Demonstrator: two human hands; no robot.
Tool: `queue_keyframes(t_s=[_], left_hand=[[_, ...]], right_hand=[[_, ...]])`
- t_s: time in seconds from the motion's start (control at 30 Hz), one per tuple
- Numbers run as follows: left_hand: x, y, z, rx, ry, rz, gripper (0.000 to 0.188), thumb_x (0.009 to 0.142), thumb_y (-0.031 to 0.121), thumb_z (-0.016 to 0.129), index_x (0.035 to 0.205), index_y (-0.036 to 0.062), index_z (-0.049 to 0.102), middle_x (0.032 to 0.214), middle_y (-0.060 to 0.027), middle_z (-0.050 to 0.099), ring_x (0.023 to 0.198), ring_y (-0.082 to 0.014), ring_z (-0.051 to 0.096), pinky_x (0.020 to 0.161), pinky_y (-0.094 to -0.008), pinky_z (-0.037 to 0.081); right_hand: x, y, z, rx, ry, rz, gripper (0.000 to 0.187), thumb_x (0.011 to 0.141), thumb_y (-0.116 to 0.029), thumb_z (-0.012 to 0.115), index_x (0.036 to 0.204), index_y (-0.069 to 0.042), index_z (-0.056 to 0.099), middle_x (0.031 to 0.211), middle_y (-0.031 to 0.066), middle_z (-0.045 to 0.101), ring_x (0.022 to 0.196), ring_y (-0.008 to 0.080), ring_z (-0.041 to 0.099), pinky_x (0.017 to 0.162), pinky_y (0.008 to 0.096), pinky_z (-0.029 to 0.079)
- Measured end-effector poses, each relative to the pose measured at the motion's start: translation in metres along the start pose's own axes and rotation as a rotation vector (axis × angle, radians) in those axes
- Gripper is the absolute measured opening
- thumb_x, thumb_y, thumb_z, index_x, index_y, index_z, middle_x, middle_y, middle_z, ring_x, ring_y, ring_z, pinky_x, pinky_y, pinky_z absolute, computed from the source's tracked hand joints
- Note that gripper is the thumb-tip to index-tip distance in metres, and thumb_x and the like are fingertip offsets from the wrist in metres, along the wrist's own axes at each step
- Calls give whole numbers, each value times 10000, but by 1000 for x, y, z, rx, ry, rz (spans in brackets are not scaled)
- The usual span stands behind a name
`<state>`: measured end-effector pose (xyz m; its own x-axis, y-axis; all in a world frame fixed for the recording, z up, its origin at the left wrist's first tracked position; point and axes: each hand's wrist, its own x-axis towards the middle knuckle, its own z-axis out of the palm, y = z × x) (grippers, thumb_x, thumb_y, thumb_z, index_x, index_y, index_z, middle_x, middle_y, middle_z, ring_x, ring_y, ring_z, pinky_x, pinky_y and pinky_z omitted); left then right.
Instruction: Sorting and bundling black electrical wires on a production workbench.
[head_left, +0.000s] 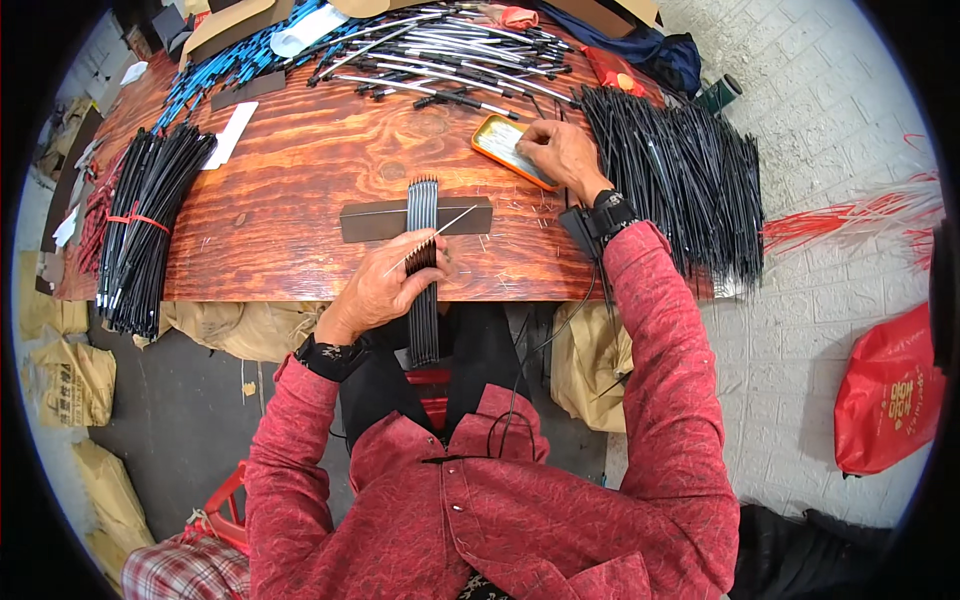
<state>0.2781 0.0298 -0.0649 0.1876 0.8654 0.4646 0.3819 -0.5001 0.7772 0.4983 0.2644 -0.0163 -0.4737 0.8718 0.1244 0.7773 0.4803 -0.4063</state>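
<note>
My left hand (385, 280) is closed around a flat row of thin black rods (423, 205), held side by side with their tips pointing away from me. A thin pale stick (460, 219) crosses the row at a slant, against the fingers of that hand. Beneath the rods, a dark flat bar (370, 222) lies on the table. To the right, the fingers of my right hand (562, 155) are pinched together inside a small orange-rimmed tin (512, 167) of small white pieces (499, 141). Whatever is between those fingertips is hidden.
Black rods are heaped on the right (670, 190); a tied black bundle (150, 230) overhangs the left table edge. Silver-and-black rods (440, 60) and blue rods (215, 75) lie at the back. Small white bits (510, 275) are scattered near the front edge of the wooden table (270, 230).
</note>
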Motion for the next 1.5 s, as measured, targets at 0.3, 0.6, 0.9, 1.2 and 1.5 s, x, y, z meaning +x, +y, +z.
queue_keyframes(t_s=[0.3, 0.6, 0.9, 1.2, 1.5], left_hand=[[0, 2, 1, -25, 8, -53, 86, 842, -6, 662, 925, 17, 661, 1046, -114, 637, 940, -306, 649, 830, -380, 507], [-1, -3, 2, -7, -1, -48, 70, 850, 4, 655, 918, 23, 659, 1043, -107, 638, 945, -304, 648, 830, -380, 506], [-4, -6, 3, 18, 16, -25, 72, 852, 12, 650, 923, 23, 646, 1049, -99, 639, 981, -299, 640, 854, -380, 495], [-5, -8, 3, 51, 30, 4, 75, 849, 10, 651, 923, 15, 638, 1037, -100, 644, 960, -302, 645, 839, -378, 498], [-4, -10, 3, 39, 27, 8, 114, 849, 4, 651, 959, -4, 620, 1011, -99, 654, 918, -302, 655, 809, -377, 504]], right_hand=[[1, 4, 1, 33, 45, -38, 237, 834, -306, 693, 951, -107, 742, 913, 96, 728, 874, 247, 687, 790, 358, 512], [-10, -16, 11, 214, 33, -376, 172, 919, -178, 617, 1011, -62, 705, 971, 99, 708, 887, 231, 674, 808, 344, 510], [-33, -54, 42, 483, -305, -274, 189, 972, -134, 552, 1049, -13, 674, 935, 54, 682, 871, 118, 618, 794, 274, 496], [-37, -63, 42, 596, -355, -199, 209, 965, -121, 519, 1080, 4, 640, 1037, 99, 701, 955, 181, 676, 846, 310, 512], [-38, -65, 46, 735, -383, -122, 204, 994, -125, 503, 1083, 18, 620, 1026, 91, 701, 958, 145, 655, 848, 280, 513]])
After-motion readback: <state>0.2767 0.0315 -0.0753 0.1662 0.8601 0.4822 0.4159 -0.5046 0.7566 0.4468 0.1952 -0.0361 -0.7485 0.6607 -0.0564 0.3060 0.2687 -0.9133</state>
